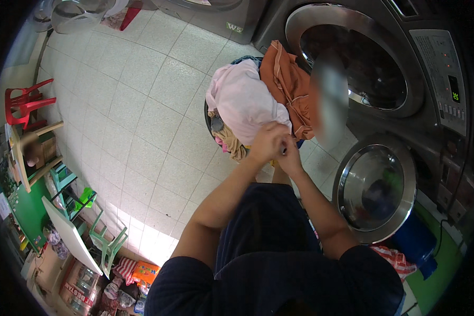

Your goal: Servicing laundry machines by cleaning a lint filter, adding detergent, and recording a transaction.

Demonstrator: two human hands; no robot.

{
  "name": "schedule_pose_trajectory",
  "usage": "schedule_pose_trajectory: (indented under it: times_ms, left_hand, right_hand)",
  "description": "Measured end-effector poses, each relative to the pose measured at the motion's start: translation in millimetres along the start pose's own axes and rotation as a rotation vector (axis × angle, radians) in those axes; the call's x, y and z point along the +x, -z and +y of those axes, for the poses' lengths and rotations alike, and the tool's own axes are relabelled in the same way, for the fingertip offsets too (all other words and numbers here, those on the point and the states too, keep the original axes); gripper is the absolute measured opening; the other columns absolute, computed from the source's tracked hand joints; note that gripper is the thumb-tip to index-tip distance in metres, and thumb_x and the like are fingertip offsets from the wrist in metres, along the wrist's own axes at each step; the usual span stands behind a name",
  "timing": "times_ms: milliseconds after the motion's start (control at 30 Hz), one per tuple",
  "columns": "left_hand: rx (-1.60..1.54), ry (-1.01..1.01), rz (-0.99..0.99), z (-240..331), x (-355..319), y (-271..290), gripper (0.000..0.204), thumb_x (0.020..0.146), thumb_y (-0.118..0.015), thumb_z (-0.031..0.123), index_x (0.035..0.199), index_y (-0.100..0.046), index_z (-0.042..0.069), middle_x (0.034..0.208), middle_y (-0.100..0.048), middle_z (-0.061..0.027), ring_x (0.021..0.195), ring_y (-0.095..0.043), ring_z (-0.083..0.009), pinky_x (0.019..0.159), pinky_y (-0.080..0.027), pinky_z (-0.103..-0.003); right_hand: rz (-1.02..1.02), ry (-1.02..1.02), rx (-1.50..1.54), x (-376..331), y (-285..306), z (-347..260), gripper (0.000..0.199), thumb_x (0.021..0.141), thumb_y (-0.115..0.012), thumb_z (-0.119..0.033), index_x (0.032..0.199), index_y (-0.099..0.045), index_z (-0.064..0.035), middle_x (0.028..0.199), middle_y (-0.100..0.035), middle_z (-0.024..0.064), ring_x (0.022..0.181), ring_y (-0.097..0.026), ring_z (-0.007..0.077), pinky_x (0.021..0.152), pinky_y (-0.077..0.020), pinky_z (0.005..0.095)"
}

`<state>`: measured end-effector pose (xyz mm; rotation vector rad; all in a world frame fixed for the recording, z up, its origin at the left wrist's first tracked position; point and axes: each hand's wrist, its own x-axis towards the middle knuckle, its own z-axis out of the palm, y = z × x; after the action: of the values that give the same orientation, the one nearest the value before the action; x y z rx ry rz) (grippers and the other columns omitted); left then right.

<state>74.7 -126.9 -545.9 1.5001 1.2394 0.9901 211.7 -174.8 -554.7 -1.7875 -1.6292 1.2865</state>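
My left hand (268, 142) is closed at the lower edge of a pale pink cloth (245, 97), its fingers against the fabric. Right beside it, touching, my right hand (290, 157) is curled closed; what lies inside its fingers is hidden, apart from a small dark spot between the hands. The pink cloth is heaped on a full laundry basket (207, 117). Next to it on the heap lies a rust-brown cloth (284, 73) with light piping. Tan, pink and dark blue pieces poke out around the sides.
A front-loading washing machine (411, 100) stands at the right, its round glass door (375, 192) swung open near my right arm. A blue container (413, 239) sits below the door. Tiled floor (142, 110) stretches left towards red chairs (29, 102) and a green stool (109, 239).
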Motion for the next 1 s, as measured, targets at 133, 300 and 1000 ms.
schedule_pose_trajectory:
  times_ms: [133, 300, 1000]
  left_hand:
    - [0.004, -0.043, 0.042, 49, 22, -6, 0.018, 0.079, -0.053, 0.003, 0.096, -0.060, 0.004, 0.097, -0.056, -0.0165, 0.094, -0.054, -0.0357, 0.082, -0.045, -0.040]
    - [0.074, 0.649, 0.871, -38, -26, -12, 0.027, 0.084, -0.049, 0.008, 0.110, -0.053, 0.000, 0.096, -0.059, -0.0122, 0.089, -0.056, -0.0275, 0.081, -0.046, -0.039]
    - [-0.347, 0.349, 0.212, -14, 4, 7, 0.018, 0.089, -0.061, 0.016, 0.100, -0.061, 0.001, 0.101, -0.050, -0.0095, 0.087, -0.052, -0.0190, 0.078, -0.044, -0.029]
  right_hand:
    - [0.239, -0.049, 0.737, 9, 2, 9, 0.034, 0.077, -0.068, -0.006, 0.109, -0.056, -0.0027, 0.108, -0.057, 0.0177, 0.103, -0.056, 0.0298, 0.086, -0.0448, 0.0358]
    - [-0.327, -0.373, -0.266, 8, 16, -10, 0.059, 0.073, -0.076, -0.026, 0.117, -0.047, 0.0004, 0.107, -0.059, 0.0211, 0.099, -0.060, 0.0327, 0.085, -0.0480, 0.0384]
    - [0.369, 0.132, 0.329, 33, 165, -148, 0.014, 0.095, -0.048, -0.007, 0.104, -0.057, -0.0008, 0.103, -0.056, 0.0040, 0.096, -0.050, 0.0081, 0.085, -0.0393, 0.0232]
